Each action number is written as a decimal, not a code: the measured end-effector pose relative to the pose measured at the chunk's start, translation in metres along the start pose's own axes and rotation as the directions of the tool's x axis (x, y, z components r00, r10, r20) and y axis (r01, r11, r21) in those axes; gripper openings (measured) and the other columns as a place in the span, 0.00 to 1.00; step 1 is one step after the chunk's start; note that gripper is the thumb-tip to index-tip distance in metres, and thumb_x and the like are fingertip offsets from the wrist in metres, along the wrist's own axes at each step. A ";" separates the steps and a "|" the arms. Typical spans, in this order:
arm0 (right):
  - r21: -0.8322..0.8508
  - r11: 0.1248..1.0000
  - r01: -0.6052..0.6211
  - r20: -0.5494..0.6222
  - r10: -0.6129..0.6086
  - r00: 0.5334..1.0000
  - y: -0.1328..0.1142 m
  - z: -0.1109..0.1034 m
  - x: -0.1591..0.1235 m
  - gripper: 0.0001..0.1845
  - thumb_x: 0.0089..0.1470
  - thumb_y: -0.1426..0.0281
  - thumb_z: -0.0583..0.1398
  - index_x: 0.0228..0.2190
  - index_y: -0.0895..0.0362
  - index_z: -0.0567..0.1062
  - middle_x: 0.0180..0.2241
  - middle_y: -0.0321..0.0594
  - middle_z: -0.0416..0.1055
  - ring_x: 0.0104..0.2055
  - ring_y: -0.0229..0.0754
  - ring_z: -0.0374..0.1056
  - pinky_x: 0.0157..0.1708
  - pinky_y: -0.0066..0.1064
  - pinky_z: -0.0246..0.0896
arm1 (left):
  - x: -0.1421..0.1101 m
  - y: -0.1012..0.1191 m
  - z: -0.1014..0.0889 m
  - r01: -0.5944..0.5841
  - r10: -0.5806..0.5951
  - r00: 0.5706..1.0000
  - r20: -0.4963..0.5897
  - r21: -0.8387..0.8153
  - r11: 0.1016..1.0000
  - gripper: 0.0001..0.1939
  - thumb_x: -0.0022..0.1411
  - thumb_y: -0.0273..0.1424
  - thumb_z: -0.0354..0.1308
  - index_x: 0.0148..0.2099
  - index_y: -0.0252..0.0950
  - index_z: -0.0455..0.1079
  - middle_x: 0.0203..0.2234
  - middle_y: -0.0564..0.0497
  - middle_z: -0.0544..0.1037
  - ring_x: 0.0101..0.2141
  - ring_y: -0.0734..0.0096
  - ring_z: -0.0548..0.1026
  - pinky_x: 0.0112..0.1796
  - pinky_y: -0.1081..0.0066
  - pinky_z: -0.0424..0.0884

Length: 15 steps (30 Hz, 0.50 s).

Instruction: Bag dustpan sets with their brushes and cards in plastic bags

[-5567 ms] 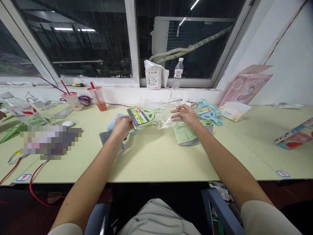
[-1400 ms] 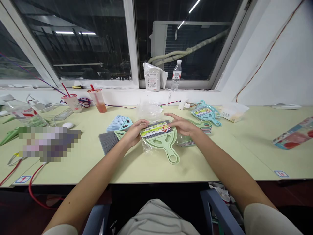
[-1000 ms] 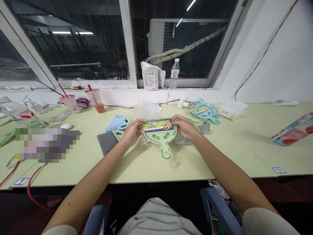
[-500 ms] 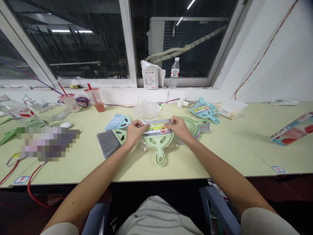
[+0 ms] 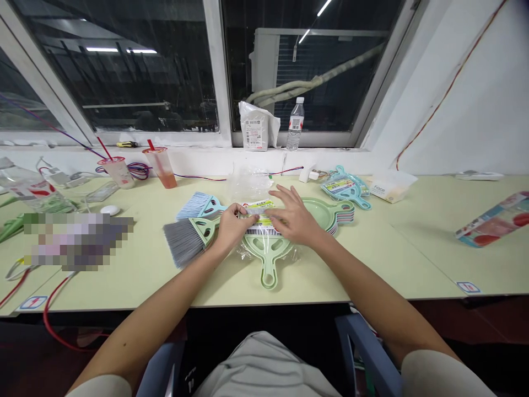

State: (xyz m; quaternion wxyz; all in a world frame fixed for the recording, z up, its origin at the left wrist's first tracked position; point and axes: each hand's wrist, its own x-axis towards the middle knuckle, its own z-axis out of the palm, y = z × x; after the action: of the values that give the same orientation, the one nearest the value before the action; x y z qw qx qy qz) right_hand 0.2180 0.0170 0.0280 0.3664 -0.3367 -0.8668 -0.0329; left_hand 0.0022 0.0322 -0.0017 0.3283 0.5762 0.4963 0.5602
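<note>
A green dustpan and brush set in a clear plastic bag (image 5: 268, 255) lies in front of me on the table, handle toward me. My left hand (image 5: 232, 227) pinches the bag's top left corner by the printed label (image 5: 259, 208). My right hand (image 5: 292, 218) lies flat on the top of the bag, fingers stretched out. A green brush with grey bristles (image 5: 185, 239) and a blue brush (image 5: 200, 205) lie just left of my left hand. A stack of green dustpans (image 5: 333, 212) sits right of my right hand.
Bagged blue sets (image 5: 346, 187) lie at the back right, beside a tissue pack (image 5: 390, 186). Loose clear bags (image 5: 249, 183) sit behind the set. Two drink cups (image 5: 160, 165), a water bottle (image 5: 293, 124) and cables line the sill. A colourful packet (image 5: 492, 220) lies far right.
The bagged set has turned handle toward me and slid nearer. My right hand has opened from a pinch and now lies flat across the bag's top; my left still pinches the corner.
</note>
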 end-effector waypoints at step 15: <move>-0.068 0.992 0.104 0.129 -0.095 0.987 0.005 -0.004 0.004 0.14 0.63 0.71 0.56 0.36 0.51 0.83 0.62 0.40 0.67 0.70 0.54 0.53 0.70 0.60 0.40 | -0.002 0.002 0.001 -0.024 0.025 0.999 0.036 -0.029 0.999 0.16 0.47 0.32 0.70 0.31 0.38 0.63 0.25 0.57 0.67 0.28 0.73 0.64 0.30 0.73 0.60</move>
State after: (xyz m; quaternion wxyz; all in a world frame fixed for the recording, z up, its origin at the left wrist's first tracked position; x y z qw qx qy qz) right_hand 0.2217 0.0215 0.0326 0.2961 -0.3080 -0.9020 -0.0621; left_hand 0.0037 0.0294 -0.0003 0.3386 0.5878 0.4752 0.5604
